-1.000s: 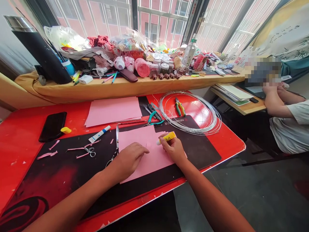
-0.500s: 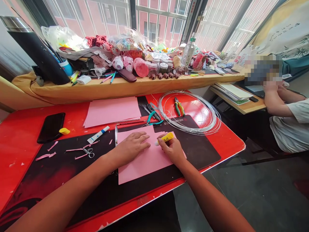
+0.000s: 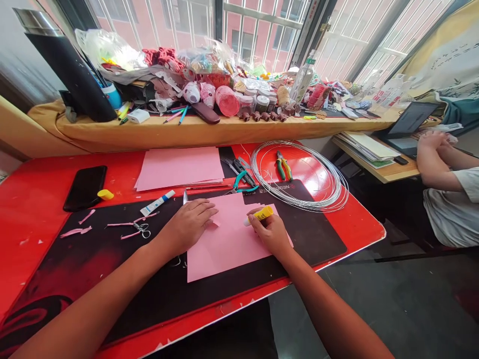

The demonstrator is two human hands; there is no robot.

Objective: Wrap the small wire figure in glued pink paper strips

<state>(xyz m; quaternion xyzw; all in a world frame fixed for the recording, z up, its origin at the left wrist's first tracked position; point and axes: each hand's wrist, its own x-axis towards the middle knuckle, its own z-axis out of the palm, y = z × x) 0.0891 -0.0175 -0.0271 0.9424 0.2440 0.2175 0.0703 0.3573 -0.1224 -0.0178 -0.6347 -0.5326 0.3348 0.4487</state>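
Observation:
A yellow glue stick (image 3: 265, 213) is gripped in my right hand (image 3: 275, 233), its white end pointing left just over the pink paper (image 3: 228, 254). That paper lies on the black desk mat (image 3: 310, 234). At its left edge is my left hand (image 3: 189, 224), fingers bent together, with a small pink paper piece (image 3: 213, 224) showing at the fingertips. The thumb is mostly hidden. A yellow cap (image 3: 105, 194) rests by a black phone (image 3: 85, 188). Left of my left hand are a white-and-blue tube (image 3: 157, 203) and a pink-wrapped wire figure (image 3: 134, 228).
Behind the paper lie teal-handled pliers (image 3: 245, 183), a stack of pink sheets (image 3: 179, 167) and a wire coil (image 3: 337, 184) around green-and-yellow pliers (image 3: 284, 167). A cluttered ledge (image 3: 157, 132) runs along the window. At right, a person (image 3: 445, 199) sits by a laptop (image 3: 415, 119).
My left hand has drawn back left from lying flat on the paper, its fingers now bent with a small pink piece at the tips. My right hand still holds the glue stick. The view shifted slightly.

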